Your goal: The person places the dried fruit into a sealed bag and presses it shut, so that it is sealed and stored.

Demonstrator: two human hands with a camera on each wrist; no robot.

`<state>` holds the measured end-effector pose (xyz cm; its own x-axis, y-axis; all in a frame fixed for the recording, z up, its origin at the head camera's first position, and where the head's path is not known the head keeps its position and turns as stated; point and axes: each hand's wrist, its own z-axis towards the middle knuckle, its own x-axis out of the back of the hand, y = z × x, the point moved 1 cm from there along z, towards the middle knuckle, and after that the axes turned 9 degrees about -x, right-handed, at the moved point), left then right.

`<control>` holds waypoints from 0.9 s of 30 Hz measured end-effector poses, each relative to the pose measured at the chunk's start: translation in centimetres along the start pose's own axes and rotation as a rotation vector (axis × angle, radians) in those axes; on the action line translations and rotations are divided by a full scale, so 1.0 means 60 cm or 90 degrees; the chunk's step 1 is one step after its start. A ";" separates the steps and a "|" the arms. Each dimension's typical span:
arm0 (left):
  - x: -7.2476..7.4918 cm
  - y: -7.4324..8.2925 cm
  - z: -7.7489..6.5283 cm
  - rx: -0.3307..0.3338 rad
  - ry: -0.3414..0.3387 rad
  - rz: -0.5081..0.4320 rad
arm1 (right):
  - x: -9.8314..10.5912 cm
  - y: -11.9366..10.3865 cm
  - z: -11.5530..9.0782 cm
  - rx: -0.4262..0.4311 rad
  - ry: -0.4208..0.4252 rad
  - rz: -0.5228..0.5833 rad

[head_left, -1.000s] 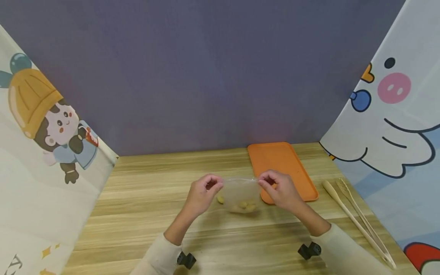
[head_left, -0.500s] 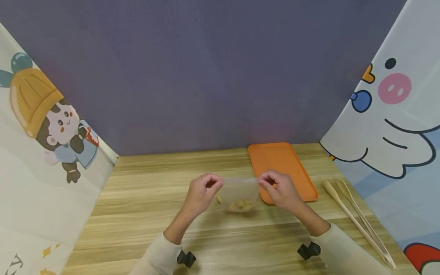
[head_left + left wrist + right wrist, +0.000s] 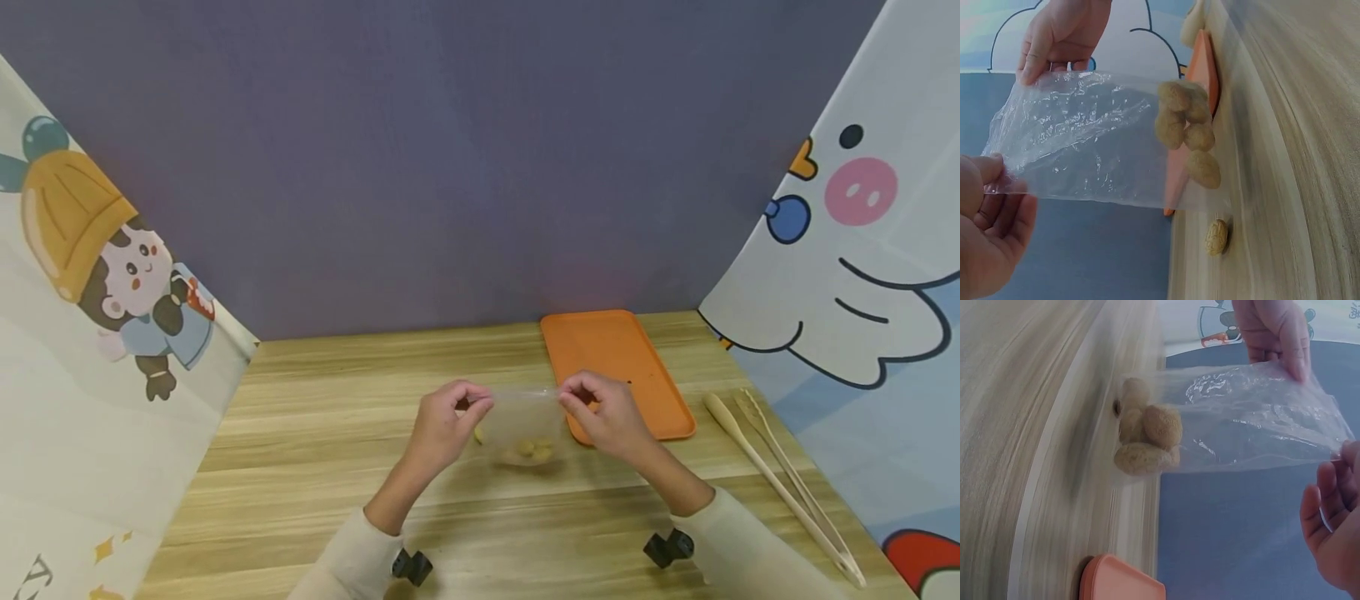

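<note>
My left hand (image 3: 442, 421) and right hand (image 3: 609, 415) each pinch a top corner of a clear plastic bag (image 3: 521, 417) between thumb and fingers. The bag hangs upright above the table. Several peanuts in their shells (image 3: 1186, 119) lie bunched at its bottom, also visible through the film in the right wrist view. One loose peanut (image 3: 1216, 237) rests on the table behind the bag, just past my left hand, and is partly hidden in the head view. The left wrist view shows creases and shine along the upper part of the bag.
An orange tray (image 3: 600, 346) lies behind my right hand on the wood-grain table (image 3: 322, 450). Long pale tongs (image 3: 795, 483) lie along the right side. A dark grey wall (image 3: 450, 167) closes off the back, and printed cartoon panels stand left and right.
My hands have drawn slightly closer together, the left going right and the right going left. The bag swayed left, then a little back, and its peanuts shifted with it.
</note>
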<state>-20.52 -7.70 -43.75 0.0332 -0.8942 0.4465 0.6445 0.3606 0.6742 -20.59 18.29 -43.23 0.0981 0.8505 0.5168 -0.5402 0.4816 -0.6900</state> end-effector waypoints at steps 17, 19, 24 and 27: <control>0.001 0.016 0.004 -0.068 0.015 0.020 | -0.006 0.006 -0.002 0.022 -0.041 0.002; 0.001 0.017 0.003 -0.082 0.004 0.016 | -0.007 0.006 -0.001 0.026 -0.022 -0.005; -0.001 0.018 0.000 -0.094 -0.018 0.015 | -0.007 0.004 0.002 0.040 0.006 -0.027; -0.002 0.018 0.000 -0.091 -0.020 0.014 | -0.006 0.001 0.003 0.051 0.013 -0.033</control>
<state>-19.80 -7.19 -43.06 0.0256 -0.8770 0.4798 0.7464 0.3360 0.5744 -20.82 17.95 -43.37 0.1445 0.8293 0.5399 -0.5987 0.5077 -0.6195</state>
